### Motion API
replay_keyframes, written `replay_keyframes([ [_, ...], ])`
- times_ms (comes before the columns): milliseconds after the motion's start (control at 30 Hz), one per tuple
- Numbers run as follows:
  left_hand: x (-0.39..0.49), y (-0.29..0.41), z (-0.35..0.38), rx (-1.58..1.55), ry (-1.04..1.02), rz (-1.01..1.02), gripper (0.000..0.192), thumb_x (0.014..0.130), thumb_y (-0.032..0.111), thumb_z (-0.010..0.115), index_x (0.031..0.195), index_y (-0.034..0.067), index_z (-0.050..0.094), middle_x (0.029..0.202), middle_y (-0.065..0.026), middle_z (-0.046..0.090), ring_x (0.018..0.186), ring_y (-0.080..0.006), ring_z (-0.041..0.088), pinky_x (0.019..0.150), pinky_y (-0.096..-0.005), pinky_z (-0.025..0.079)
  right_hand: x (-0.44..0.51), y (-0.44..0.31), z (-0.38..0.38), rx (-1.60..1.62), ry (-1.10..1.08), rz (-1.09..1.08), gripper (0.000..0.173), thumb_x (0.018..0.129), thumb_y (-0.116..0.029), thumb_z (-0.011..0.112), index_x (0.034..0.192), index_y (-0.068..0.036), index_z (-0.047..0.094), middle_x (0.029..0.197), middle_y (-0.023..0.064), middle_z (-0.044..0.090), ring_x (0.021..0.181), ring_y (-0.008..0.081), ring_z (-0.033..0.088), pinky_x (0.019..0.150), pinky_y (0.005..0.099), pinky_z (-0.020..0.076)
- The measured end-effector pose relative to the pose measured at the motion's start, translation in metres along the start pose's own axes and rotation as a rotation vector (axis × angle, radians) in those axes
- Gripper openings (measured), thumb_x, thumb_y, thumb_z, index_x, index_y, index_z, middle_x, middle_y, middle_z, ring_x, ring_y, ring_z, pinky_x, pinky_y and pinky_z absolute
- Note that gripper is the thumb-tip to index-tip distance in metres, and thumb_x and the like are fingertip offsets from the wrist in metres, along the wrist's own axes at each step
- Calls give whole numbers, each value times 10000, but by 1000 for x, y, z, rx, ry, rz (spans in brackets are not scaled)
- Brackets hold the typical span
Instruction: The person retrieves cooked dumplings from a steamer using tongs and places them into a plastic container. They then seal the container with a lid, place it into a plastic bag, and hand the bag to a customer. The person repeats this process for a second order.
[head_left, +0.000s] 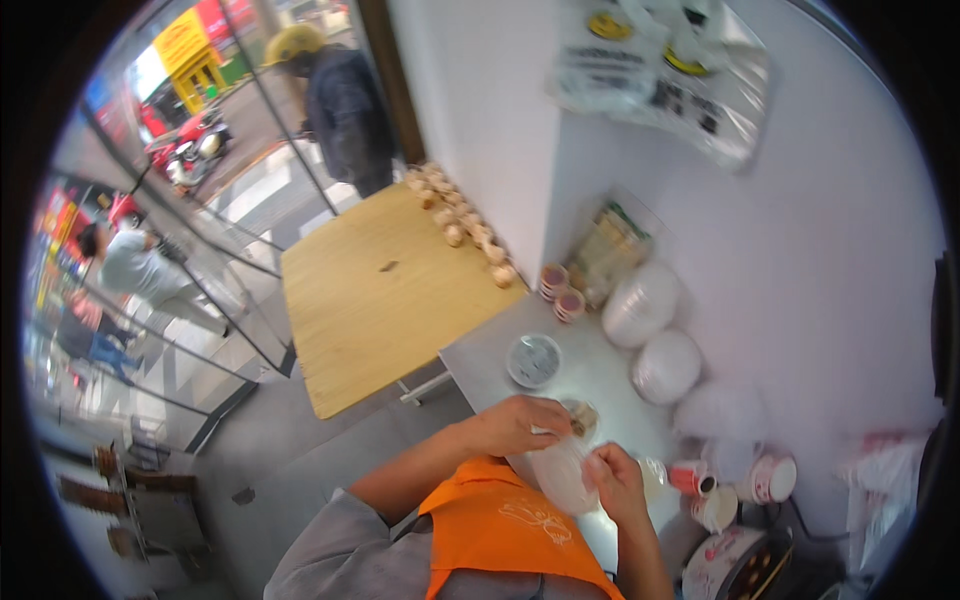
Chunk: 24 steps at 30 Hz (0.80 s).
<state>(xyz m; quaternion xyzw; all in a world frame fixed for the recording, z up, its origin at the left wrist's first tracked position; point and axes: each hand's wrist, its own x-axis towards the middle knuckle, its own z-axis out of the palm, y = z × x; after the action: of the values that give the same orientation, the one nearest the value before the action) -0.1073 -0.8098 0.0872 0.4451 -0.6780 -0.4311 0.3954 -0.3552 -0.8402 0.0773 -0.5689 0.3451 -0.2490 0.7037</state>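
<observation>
Between my two hands is a translucent plastic piece (562, 474), oval in outline; whether it is a lid or a bag I cannot tell. My left hand (527, 422) pinches its far edge, fingers curled down. On the near right side, my right hand (616, 474) grips the edge between thumb and fingers. Just beyond my left fingertips a small clear container (585, 418) with pale brown food stands on the metal table (480, 352), partly hidden by the hand. Farther back on the tabletop sits a round clear-lidded tub (534, 361) with dark contents.
Stacked plastic bowls (641, 304) and paper cups (772, 478) line the wall, near a pot (724, 562) at lower right. A wooden table (375, 292) adjoins, with a row of round tan items (469, 225). Plastic bags (675, 82) hang above. Outside the glass, a helmeted person (345, 112) stands.
</observation>
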Motion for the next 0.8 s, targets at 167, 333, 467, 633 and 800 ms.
replay_keyframes([
  [167,0,0,8,-68,-4,25,245,787,-33,697,1029,6,684,1071,-102,665,1013,-235,639,861,-318,512,-4,8,5,93,70,117,212,994,-219,545,883,-45,592,747,-33,569,667,46,489,612,215,407],
  [333,3,-6,18,-78,-35,-68,205,794,-32,702,994,4,673,1110,-104,655,1046,-223,626,874,-320,511,-15,15,2,112,134,196,278,1007,-295,539,873,-58,598,749,-40,565,656,38,482,596,201,393],
  [467,9,-11,27,-147,-80,-122,170,788,-36,696,938,6,626,1101,-93,644,1051,-205,608,879,-312,505,-20,20,-4,353,199,301,294,999,-320,559,881,-54,597,727,-55,547,629,27,450,570,184,376],
  [633,27,-17,38,-179,-182,-117,188,758,-13,671,925,7,585,1019,-82,628,976,-198,605,877,-310,487,-24,21,-16,386,176,349,298,1004,-308,551,867,-50,612,733,-45,561,617,32,461,553,186,374],
  [800,51,-6,38,-113,-324,-69,180,741,0,646,899,17,562,971,-68,625,920,-233,608,872,-312,482,-15,3,-33,209,63,284,241,979,-242,582,896,-20,628,698,-24,571,571,40,479,515,202,376],
])
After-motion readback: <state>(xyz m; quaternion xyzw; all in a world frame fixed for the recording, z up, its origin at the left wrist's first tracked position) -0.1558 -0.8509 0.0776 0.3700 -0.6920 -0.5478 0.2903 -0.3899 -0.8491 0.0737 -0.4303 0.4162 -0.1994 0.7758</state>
